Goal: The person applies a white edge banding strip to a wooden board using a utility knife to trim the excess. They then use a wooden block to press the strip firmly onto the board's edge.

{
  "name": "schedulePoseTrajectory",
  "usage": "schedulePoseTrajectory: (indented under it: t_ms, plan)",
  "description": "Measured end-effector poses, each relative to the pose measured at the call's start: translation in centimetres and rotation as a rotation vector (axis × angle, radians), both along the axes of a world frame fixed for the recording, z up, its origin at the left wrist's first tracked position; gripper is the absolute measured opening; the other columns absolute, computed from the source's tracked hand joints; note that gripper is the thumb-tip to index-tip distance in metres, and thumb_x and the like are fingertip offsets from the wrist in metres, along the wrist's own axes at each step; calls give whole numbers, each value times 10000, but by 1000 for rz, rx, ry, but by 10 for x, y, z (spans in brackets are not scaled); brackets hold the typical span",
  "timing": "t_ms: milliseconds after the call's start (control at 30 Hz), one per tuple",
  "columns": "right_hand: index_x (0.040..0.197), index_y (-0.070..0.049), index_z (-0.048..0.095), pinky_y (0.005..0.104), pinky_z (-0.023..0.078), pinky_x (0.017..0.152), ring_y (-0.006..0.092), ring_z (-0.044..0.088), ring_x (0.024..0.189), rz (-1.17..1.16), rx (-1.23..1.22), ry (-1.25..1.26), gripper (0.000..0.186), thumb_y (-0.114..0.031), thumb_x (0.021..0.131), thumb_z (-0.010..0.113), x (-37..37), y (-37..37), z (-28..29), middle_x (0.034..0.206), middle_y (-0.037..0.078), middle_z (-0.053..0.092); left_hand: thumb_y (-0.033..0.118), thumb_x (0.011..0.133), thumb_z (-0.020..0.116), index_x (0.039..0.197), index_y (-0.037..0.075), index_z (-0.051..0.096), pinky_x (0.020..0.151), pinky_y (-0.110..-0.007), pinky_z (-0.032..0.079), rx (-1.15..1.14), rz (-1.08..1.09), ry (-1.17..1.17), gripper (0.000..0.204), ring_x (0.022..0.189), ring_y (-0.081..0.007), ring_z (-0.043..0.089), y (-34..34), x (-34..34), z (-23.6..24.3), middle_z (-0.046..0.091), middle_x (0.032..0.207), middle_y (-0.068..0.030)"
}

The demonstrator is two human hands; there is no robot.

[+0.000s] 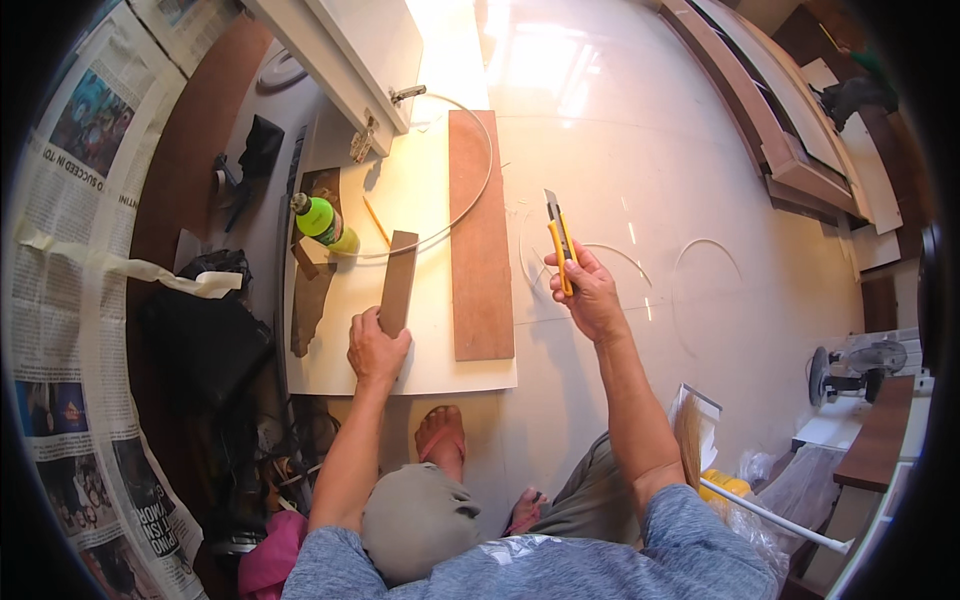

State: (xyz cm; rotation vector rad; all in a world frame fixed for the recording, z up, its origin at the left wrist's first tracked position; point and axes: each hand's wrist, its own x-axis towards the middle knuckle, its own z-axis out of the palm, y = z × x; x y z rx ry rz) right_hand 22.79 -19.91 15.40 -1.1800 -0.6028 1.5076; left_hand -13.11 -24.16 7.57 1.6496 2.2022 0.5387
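My left hand (376,346) grips the lower end of a short brown wooden strip (402,272) on a white board (470,375). My right hand (590,295) holds a yellow utility knife (560,250), blade pointing away from me, out over the floor right of the board. A longer reddish-brown plank (482,235) lies between my hands on the board. Left of the strip are a green bottle (322,225), a yellow pencil (376,215) and dark brown offcuts (308,315). A thin pale curved band (462,105) crosses over the plank and strip.
A white cabinet door with hinges (368,50) juts in at the top. Newspaper-covered panels (70,300) line the left, beside dark bags (200,335). Stacked furniture panels (760,120) stand top right. A fan (855,365) and plastic wrap (800,475) are at right. Loose curved strips (710,245) lie on the floor.
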Motion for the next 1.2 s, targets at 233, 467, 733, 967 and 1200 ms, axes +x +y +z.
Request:
schedulePoseTrajectory:
  t_ms: [233, 467, 733, 967, 1200]
  plan:
    - [1165, -72, 630, 200, 367, 449, 42, 524, 555, -54, -13, -55, 240, -309, 1127, 616, -30, 9, -4, 804, 3, 653, 276, 759, 824, 1293, 40, 668, 1008, -495, 540, 205, -2, 57, 604, 1170, -386, 623, -5, -11, -23, 649, 1200, -153]
    - [1419, -23, 551, 216, 435, 508, 63, 569, 664, -39, 7, 5, 341, -205, 1131, 557, -41, 10, -13, 989, 57, 676, 260, 736, 831, 1234, 54, 702, 956, -500, 563, 324, 87, 48, 554, 1112, -385, 647, -23, -25, -33, 656, 1157, -147]
    - [1563, -18, 450, 284, 503, 621, 111, 604, 777, 22, -23, 31, 553, -38, 1011, 483, -50, 8, -6, 1171, 98, 641, 232, 739, 822, 1225, 87, 703, 914, -510, 579, 318, 172, 118, 521, 1094, -374, 662, -57, -49, -36, 656, 1128, -131]
    - [1561, -80, 465, 280, 501, 632, 113, 576, 767, 151, -79, -15, 615, -22, 949, 447, -68, 17, 6, 1186, 89, 588, 310, 753, 806, 1368, 62, 656, 1015, -526, 517, 259, 139, 230, 680, 1195, -389, 602, -52, -59, -32, 621, 1242, -150]
    - [1544, -96, 522, 317, 552, 697, 155, 643, 810, 284, -137, -244, 620, -33, 929, 575, -149, 76, -13, 1117, 82, 644, 426, 878, 797, 1382, 83, 685, 964, -533, 505, 300, 78, 269, 619, 1150, -390, 604, -29, -86, -49, 636, 1198, -161]
